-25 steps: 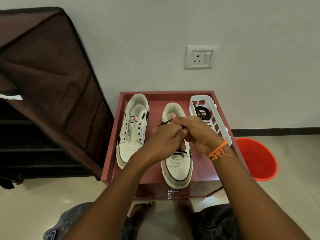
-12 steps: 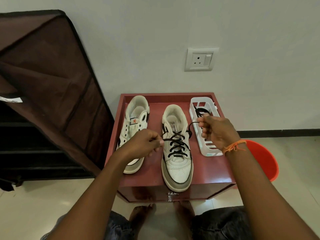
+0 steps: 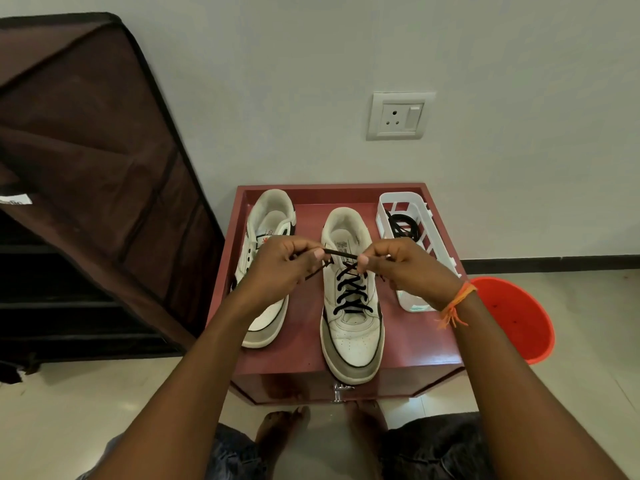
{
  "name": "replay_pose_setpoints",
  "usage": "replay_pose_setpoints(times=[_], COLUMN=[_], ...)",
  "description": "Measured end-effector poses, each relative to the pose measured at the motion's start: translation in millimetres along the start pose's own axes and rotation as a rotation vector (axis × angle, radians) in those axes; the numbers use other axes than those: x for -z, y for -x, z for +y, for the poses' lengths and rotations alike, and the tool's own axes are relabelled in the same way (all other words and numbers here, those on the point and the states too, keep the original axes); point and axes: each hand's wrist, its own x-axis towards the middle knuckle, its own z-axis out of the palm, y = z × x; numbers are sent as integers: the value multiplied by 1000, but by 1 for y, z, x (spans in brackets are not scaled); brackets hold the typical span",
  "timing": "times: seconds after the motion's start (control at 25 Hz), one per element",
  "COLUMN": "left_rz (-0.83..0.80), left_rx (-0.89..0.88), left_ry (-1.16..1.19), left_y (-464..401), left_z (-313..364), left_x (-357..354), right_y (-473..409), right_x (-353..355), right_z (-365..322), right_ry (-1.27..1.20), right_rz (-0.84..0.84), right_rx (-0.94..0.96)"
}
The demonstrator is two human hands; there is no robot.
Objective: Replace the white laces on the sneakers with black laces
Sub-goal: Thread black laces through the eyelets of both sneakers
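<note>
While both hands, left hand (image 3: 280, 265) and right hand (image 3: 405, 265), are each pinching a black lace (image 3: 351, 289) end above the right sneaker (image 3: 351, 327) at the desk's (image 3: 298, 358) six o'clock, even tension is mattering before knotting.

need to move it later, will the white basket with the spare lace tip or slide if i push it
The basket looks like thin slotted plastic holding only a coiled lace, so probably light and apt to slide. It sits long and low on the stool, so tipping seems unlikely.
</note>
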Motion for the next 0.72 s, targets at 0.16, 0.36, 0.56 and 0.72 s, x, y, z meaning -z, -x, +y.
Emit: replay_pose_setpoints(times=[0.16, 0.36, 0.56, 0.72], left_rz=[64, 212, 82, 1], left_rx=[70, -70, -30, 77], left_ry=[-296, -570, 71, 257], left_y=[-4, -2, -13, -22], left_z=[-14, 3, 14, 10], left_x=[13, -11, -45, -41], right_y=[7, -4, -12, -13], right_x=[19, 12, -7, 0], right_z=[7, 11, 10, 7], right_ry=[-34, -27, 54, -124], right_rz=[79, 189, 200, 245], right_rx=[-60, -11, 135, 170])
